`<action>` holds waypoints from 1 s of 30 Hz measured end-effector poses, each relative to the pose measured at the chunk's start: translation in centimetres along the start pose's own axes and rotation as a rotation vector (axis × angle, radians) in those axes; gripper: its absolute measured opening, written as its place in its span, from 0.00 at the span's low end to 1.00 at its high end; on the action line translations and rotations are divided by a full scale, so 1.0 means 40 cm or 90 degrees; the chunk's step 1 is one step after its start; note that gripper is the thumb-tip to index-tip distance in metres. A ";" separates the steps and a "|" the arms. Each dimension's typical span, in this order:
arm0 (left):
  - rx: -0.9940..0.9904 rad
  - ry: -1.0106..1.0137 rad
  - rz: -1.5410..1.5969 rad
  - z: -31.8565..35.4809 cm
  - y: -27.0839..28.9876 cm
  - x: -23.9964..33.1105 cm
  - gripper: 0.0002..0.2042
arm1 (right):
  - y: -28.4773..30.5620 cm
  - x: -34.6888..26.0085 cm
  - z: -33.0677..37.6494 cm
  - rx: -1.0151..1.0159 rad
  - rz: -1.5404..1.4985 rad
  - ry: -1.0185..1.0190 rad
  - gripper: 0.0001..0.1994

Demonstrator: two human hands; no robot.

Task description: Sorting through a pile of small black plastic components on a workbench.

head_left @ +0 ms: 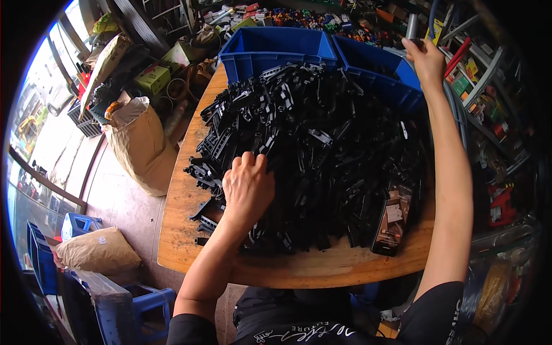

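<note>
A big heap of black plastic parts [322, 149] covers most of a round wooden table [178, 201]. My left hand [248, 184] rests knuckles-up on the near left of the heap, fingers curled into the parts. My right hand [426, 57] is raised high at the far right, closed around a grey metal cylinder [412, 26] that hangs from above. A small dark tray of brownish pieces [394, 218] lies at the near right edge of the heap.
Two blue plastic bins [270, 52] [379, 72] stand behind the heap. A tan sack [141, 149] and cluttered boxes sit to the left on the floor. Blue stools [144, 305] and another sack [95, 250] are at lower left. Shelves of tools [489, 109] line the right.
</note>
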State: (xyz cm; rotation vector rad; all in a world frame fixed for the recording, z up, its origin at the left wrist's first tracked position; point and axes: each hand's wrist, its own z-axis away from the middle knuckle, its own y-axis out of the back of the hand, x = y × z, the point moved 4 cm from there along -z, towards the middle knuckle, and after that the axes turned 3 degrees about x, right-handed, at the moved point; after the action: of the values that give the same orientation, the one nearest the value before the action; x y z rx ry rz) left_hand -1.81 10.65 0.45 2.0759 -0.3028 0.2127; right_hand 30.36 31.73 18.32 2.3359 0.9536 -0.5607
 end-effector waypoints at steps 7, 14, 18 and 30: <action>0.071 -0.033 0.089 0.010 0.033 -0.049 0.06 | -0.062 -0.145 0.214 -0.356 -0.284 -0.094 0.14; -0.169 0.316 1.025 -0.007 -0.019 -0.001 0.05 | 0.025 -0.055 0.126 -0.187 -0.052 -0.002 0.22; -0.275 0.354 1.301 -0.008 -0.061 -0.009 0.07 | 0.083 -0.042 0.062 -0.085 -0.044 0.048 0.23; -0.319 0.359 1.349 0.011 -0.058 -0.014 0.12 | 0.344 -0.051 0.862 -0.090 -0.076 -0.250 0.09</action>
State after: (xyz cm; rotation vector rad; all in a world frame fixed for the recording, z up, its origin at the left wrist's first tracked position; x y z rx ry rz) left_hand -1.62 11.44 -1.84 0.3764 -1.7903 1.6303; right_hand 33.31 0.92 -2.29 1.9544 0.9143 -0.9270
